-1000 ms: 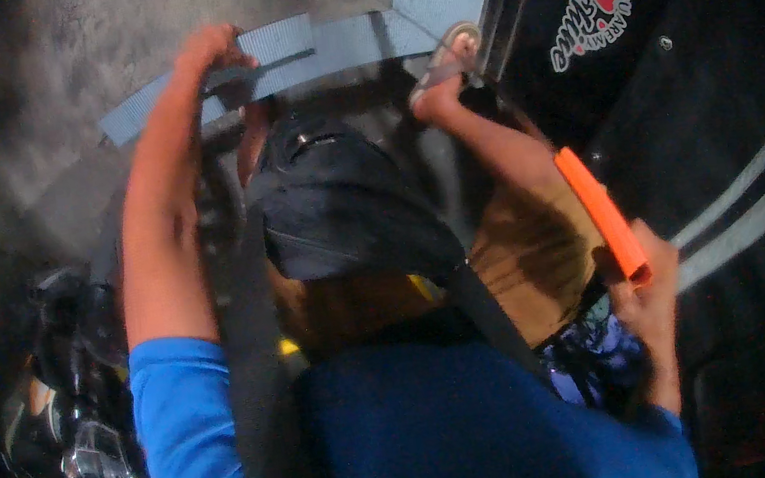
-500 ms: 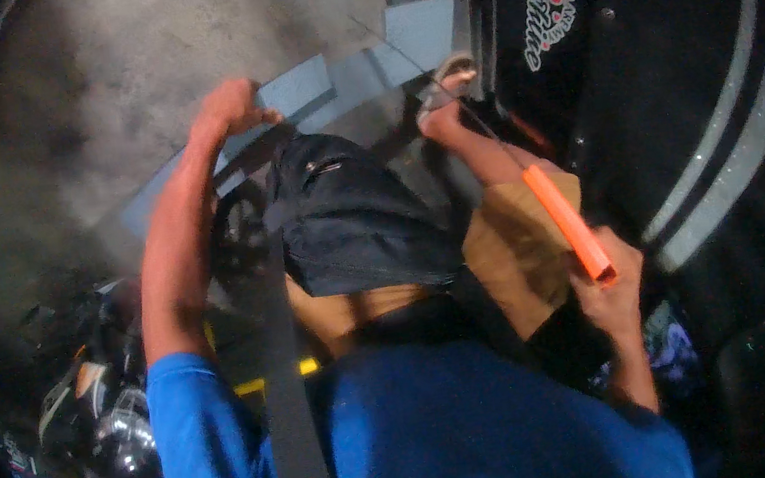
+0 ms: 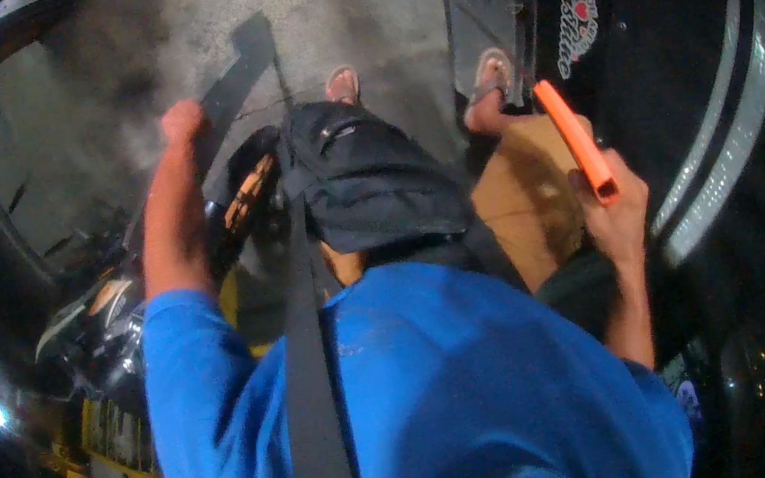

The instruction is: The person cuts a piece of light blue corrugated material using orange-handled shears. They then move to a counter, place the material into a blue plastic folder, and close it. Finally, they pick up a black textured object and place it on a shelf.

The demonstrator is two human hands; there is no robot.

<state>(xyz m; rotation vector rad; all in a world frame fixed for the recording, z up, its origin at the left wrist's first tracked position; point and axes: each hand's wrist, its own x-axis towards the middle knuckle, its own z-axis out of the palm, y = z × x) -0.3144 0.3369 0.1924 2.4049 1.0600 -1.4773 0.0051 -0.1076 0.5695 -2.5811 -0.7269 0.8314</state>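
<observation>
From the head view, I see the left hand (image 3: pixel 184 122) clenched at the edge of a long grey strip (image 3: pixel 237 85) slanting over the floor (image 3: pixel 318 27). The right hand (image 3: pixel 618 210) grasps an orange handle (image 3: pixel 574 137), tilted upward beside tan shorts (image 3: pixel 530 192); between both arms hangs a black bag (image 3: pixel 380 177).

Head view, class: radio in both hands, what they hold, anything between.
Left hand: gripping long, flat grey strip. Right hand: closed on long, straight orange bar. Black fabric bag hangs between them.

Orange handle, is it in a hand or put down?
In a hand: the right hand grips the orange handle near its lower end.
</observation>
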